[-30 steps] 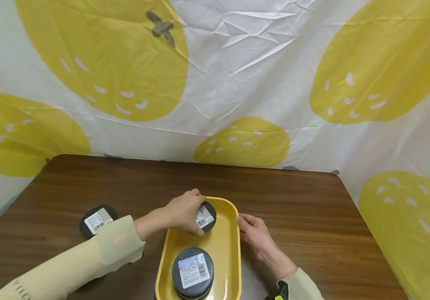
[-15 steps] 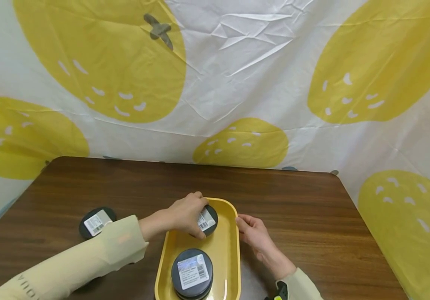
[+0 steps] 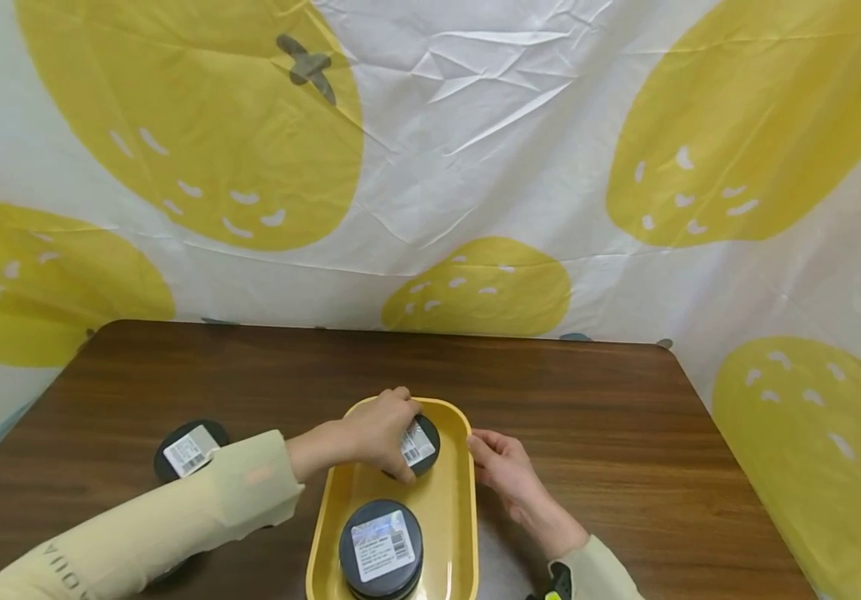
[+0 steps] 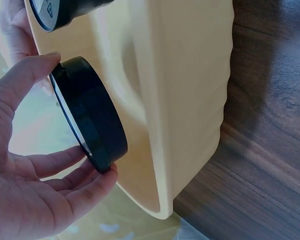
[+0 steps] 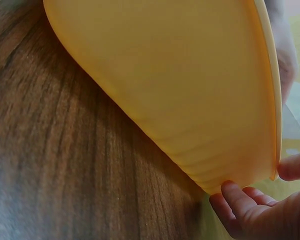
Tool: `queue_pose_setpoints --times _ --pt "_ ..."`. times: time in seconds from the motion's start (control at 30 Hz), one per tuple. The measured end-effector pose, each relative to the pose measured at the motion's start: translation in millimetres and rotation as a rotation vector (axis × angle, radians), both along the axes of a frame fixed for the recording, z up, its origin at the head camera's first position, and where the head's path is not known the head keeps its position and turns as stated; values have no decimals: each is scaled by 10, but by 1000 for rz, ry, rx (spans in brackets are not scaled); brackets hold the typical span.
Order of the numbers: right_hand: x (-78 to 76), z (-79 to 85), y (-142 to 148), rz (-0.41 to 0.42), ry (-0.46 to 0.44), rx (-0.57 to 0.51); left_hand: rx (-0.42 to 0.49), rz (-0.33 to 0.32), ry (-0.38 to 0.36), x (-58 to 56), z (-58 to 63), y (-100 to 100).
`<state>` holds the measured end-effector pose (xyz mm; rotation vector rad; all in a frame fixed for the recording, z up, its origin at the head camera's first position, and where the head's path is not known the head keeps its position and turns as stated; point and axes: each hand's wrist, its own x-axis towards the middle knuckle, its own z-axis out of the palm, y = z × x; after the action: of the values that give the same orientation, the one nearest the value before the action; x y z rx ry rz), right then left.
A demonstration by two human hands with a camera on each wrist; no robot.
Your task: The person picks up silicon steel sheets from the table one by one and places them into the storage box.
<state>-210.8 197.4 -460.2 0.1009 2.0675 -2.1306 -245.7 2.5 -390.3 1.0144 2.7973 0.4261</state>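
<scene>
My left hand (image 3: 379, 435) grips a flat, round black jar (image 3: 420, 446) with a white barcode label, over the far end of a yellow tray (image 3: 468, 517). In the left wrist view, the thumb lies at one edge of this jar (image 4: 97, 115) and the fingertips at the opposite edge. My right hand (image 3: 511, 477) holds the tray's right side near its far corner. In the right wrist view, its thumb is at the rim and its fingers (image 5: 240, 200) lie against the outer wall. More black jars, stacked, sit in the near part of the tray, a labelled jar (image 3: 383, 550) on top.
Another labelled black jar (image 3: 181, 450) stands on the dark wooden table (image 3: 595, 417) to the left, partly behind the left sleeve (image 3: 175, 508). Something dark (image 3: 178, 573) shows below that sleeve. A lemon-print cloth (image 3: 475, 192) hangs around the table's far side.
My left hand has shifted slightly right and nearer within the tray, with the jar in its grip. The right hand keeps its place at the tray's side. The head view has tilted slightly.
</scene>
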Motion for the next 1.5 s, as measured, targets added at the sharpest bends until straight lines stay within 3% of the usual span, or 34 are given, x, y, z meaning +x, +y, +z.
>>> queue_pose_setpoints --times 0.3,0.57,0.8,1.0,1.5 --pt "-22 27 5 4 4 4 -44 20 -32 5 41 59" --pt "-22 40 6 -5 12 9 -72 -11 -12 -41 -13 66" --pt "-2 40 3 -7 8 -14 -101 29 -58 -34 -35 109" --pt "-7 19 14 12 18 -25 -109 34 -45 -10 -47 124" --pt "25 -22 13 24 15 -28 -161 55 -53 -8 -212 127"
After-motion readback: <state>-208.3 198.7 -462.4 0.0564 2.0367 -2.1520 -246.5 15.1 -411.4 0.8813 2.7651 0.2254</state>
